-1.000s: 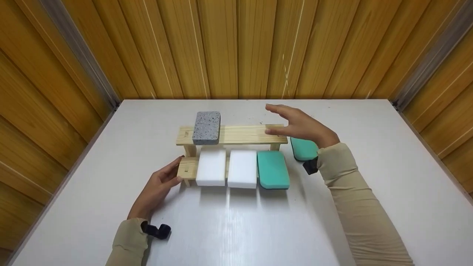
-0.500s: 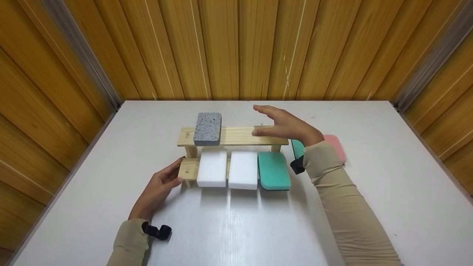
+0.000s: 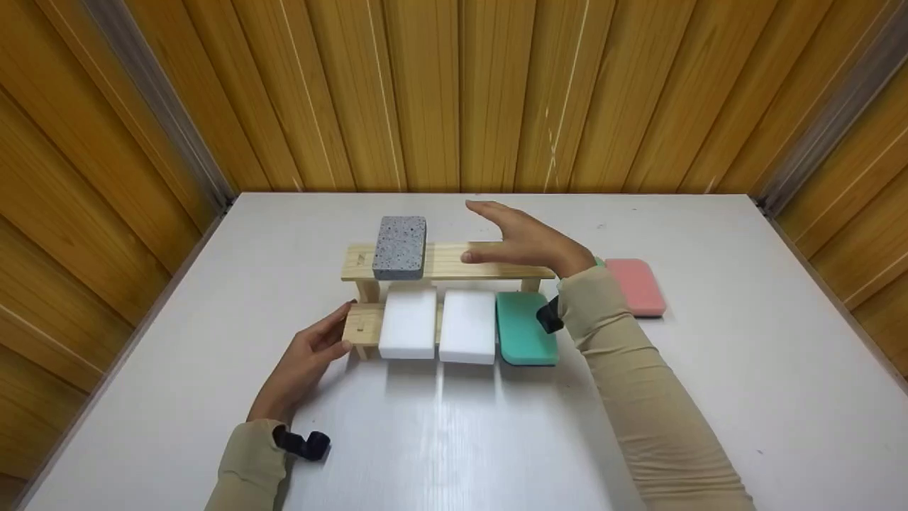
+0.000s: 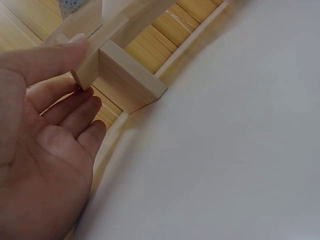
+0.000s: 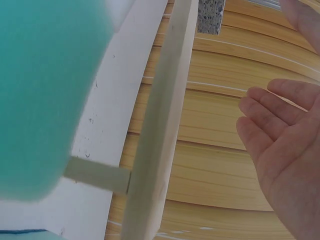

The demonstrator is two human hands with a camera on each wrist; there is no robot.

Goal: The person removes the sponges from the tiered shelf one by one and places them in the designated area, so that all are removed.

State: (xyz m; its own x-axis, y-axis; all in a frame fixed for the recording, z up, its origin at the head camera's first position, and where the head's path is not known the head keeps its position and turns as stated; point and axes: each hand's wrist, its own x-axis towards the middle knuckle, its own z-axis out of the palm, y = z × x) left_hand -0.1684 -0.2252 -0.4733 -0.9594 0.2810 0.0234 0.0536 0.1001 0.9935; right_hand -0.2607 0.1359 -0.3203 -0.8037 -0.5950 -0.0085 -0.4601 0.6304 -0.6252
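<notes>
A two-step wooden rack (image 3: pixel 445 261) stands mid-table. My left hand (image 3: pixel 301 362) pinches the left end of its lower step, thumb on top and fingertips underneath, as the left wrist view shows. Two white sponge blocks (image 3: pixel 408 323) and a green sponge (image 3: pixel 519 330) lie side by side on that step. Toward the left of the upper step rests a grey speckled block (image 3: pixel 399 248). My right hand (image 3: pixel 528 243) holds nothing; it hovers over the right part of the upper step, thumb spread from the fingers.
Right of the rack, a pink sponge (image 3: pixel 637 287) lies on the white table (image 3: pixel 440 454). A second green sponge is mostly hidden behind my right wrist. Wood-patterned panels (image 3: pixel 489 92) close off the back and sides.
My right hand has moved left along the upper step, its thumb and fingers still apart. The pink sponge has come into sight behind the sleeve. My left hand keeps its place.
</notes>
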